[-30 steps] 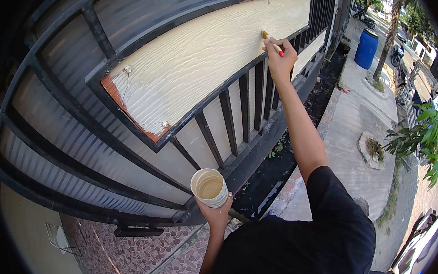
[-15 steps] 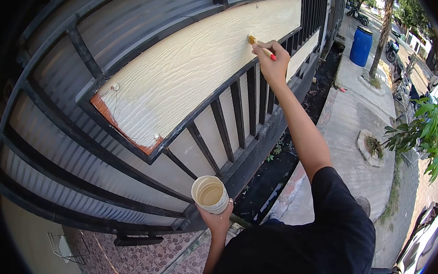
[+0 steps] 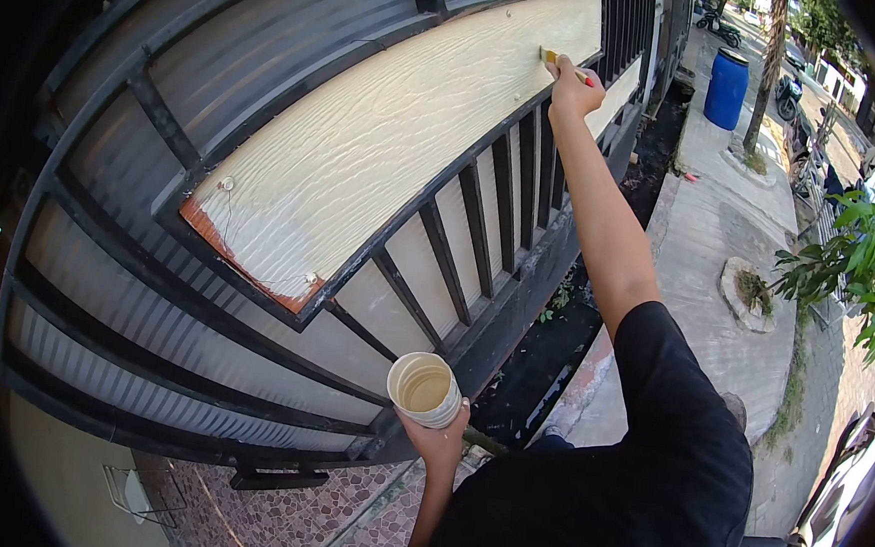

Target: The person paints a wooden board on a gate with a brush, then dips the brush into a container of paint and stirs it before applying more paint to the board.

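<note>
My right hand [image 3: 576, 89] is closed round a paintbrush [image 3: 551, 56] with a red-tipped handle. Its bristles touch the cream-painted board [image 3: 397, 121] near the far right end. Wood-grain lines run along the board, and reddish-brown bare surface shows at its near left end. Down below, my left hand [image 3: 434, 440] grips a whitish paint cup [image 3: 423, 389] from underneath and the side. Pale cream liquid lies inside the cup, which is tilted toward me.
Black metal fence bars [image 3: 434, 243] frame the board. Beneath runs a dark gutter [image 3: 532, 370] beside a concrete pavement [image 3: 698, 269]. A blue barrel [image 3: 726, 91] stands near a tree trunk [image 3: 768, 68]; a leafy plant [image 3: 854, 259] is at the right.
My right hand has moved the paintbrush farther right and up along the board. The left hand with the paint cup has stayed nearly in place.
</note>
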Action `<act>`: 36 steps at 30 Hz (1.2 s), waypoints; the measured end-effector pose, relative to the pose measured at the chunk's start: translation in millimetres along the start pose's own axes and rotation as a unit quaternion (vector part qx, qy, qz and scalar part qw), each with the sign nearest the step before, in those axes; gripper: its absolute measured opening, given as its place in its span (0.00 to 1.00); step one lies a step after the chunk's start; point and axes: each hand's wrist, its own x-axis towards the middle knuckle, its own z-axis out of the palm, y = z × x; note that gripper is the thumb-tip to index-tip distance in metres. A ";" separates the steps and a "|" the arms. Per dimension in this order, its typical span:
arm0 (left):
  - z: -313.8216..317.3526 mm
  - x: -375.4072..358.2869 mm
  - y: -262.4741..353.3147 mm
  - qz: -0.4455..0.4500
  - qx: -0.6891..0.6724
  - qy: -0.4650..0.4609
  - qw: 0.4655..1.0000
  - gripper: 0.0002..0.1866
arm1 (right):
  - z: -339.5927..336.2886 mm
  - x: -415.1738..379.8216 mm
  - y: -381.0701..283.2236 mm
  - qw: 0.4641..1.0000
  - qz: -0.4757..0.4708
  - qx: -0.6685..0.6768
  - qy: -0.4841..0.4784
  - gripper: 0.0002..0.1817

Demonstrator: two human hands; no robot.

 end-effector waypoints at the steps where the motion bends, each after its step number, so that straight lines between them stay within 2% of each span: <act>1: -2.1 -1.2 -2.4 0.000 0.002 0.004 1.000 0.51 | 3.3 -15.6 3.5 0.999 0.017 -0.011 -0.026 0.10; 4: 2.0 -0.4 10.2 -0.003 0.005 0.011 1.000 0.51 | -5.1 -96.0 -27.1 0.992 -0.017 -0.067 -0.109 0.11; 7: 4.3 1.9 8.7 -0.012 0.008 -0.003 1.000 0.51 | -34.9 -152.5 -63.1 0.968 0.034 -0.055 -0.242 0.13; 10: 6.9 4.6 5.4 -0.006 0.011 -0.005 1.000 0.51 | -41.1 -124.2 -68.7 0.980 0.036 0.025 -0.193 0.14; 12: 9.3 2.3 10.8 -0.011 0.001 -0.006 1.000 0.51 | -26.4 -64.0 -44.5 0.993 -0.008 0.071 -0.094 0.15; 13: 10.6 2.9 12.9 -0.013 -0.006 -0.006 1.000 0.51 | -20.9 -35.7 -28.0 0.997 -0.037 0.046 -0.057 0.13; 15: 10.1 1.0 9.6 -0.007 -0.006 -0.010 1.000 0.51 | -5.7 -11.4 -12.8 1.000 0.004 0.018 -0.014 0.11; 17: 6.7 -1.0 7.8 -0.004 -0.003 -0.013 1.000 0.50 | 1.8 -32.1 -7.4 0.996 0.021 -0.007 -0.081 0.09; 19: 8.8 0.7 6.8 0.004 0.017 -0.007 1.000 0.50 | -3.6 -91.3 -36.1 0.985 -0.004 -0.061 -0.158 0.10; 21: 10.5 2.9 9.1 0.003 0.018 -0.005 1.000 0.50 | -22.4 -138.0 -51.7 0.964 0.002 -0.029 -0.264 0.14; 23: 8.3 2.4 8.1 0.002 0.026 -0.012 1.000 0.50 | -37.6 -163.1 -88.5 0.943 0.076 -0.014 -0.323 0.14; 27: 8.0 2.9 4.6 -0.003 0.001 -0.021 1.000 0.50 | -15.1 -76.4 -72.1 0.988 0.004 0.051 -0.145 0.10; 29: 9.8 1.4 5.0 -0.010 -0.001 -0.028 1.000 0.50 | 4.8 -44.6 -57.9 0.995 -0.022 0.026 -0.095 0.09; 31: 9.1 0.8 3.4 -0.003 -0.013 -0.033 0.999 0.50 | 21.2 -74.8 -69.3 0.990 0.028 -0.005 -0.141 0.08; 32: 8.4 1.7 5.5 -0.001 -0.012 -0.033 0.999 0.50 | 22.7 -101.9 -68.7 0.979 -0.028 -0.049 -0.196 0.10; 33: 9.4 2.4 8.9 0.002 -0.006 -0.033 0.999 0.50 | 19.5 -136.6 -81.9 0.969 -0.046 -0.085 -0.226 0.12; 34: 11.1 1.7 10.5 0.003 0.000 -0.033 0.999 0.50 | 12.9 -164.2 -89.7 0.956 -0.092 -0.074 -0.268 0.14; 36: 13.3 0.4 10.4 -0.008 -0.012 -0.035 0.999 0.50 | -4.8 -195.8 -109.4 0.934 -0.014 -0.009 -0.356 0.13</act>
